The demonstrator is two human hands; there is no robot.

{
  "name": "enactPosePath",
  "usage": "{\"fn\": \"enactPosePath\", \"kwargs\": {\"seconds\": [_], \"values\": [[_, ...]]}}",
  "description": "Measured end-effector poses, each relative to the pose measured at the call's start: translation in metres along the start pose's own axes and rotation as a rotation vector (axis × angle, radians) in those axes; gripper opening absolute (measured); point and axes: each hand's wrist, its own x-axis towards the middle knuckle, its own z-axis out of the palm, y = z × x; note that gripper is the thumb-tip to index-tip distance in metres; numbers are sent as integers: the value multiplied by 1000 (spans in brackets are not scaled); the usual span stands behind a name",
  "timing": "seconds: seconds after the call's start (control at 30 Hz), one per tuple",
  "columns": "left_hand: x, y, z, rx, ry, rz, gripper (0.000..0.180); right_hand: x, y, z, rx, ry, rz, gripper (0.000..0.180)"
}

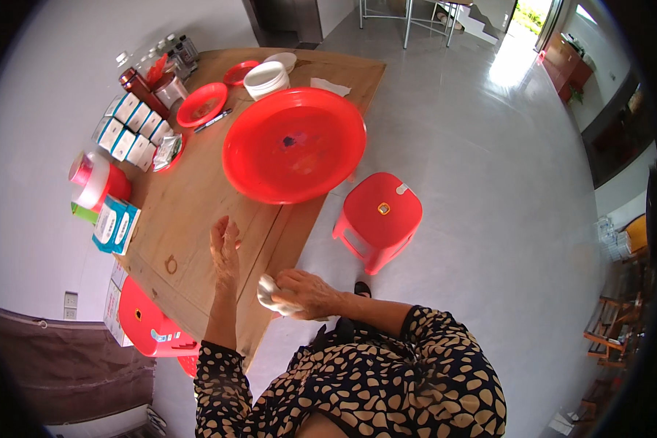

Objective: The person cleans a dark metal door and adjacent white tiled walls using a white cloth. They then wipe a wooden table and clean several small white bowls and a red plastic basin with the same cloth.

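My left hand is raised edge-on over the wooden table, fingers straight and together, holding nothing. My right hand is closed on a crumpled white cloth at the table's near edge. A large red round basin sits farther up the table, well beyond both hands.
Along the table's left side stand a pink-lidded jug, a teal box and several white boxes. At the far end sit small red plates, stacked white bowls and bottles. A red stool stands right of the table; another red stool is at its left.
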Motion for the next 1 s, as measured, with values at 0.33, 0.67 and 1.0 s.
{"fn": "enactPosePath", "kwargs": {"seconds": [0.33,0.67,1.0], "values": [[42,56,84,-483,-107,-344,59,-44,133,-152,685,620,1123,34],[88,31,81,-726,-159,-604,45,27,208,-225,234,347,1214,59],[88,14,81,-804,-120,-544,43,41,184,-226,859,459,1114,45]]}}
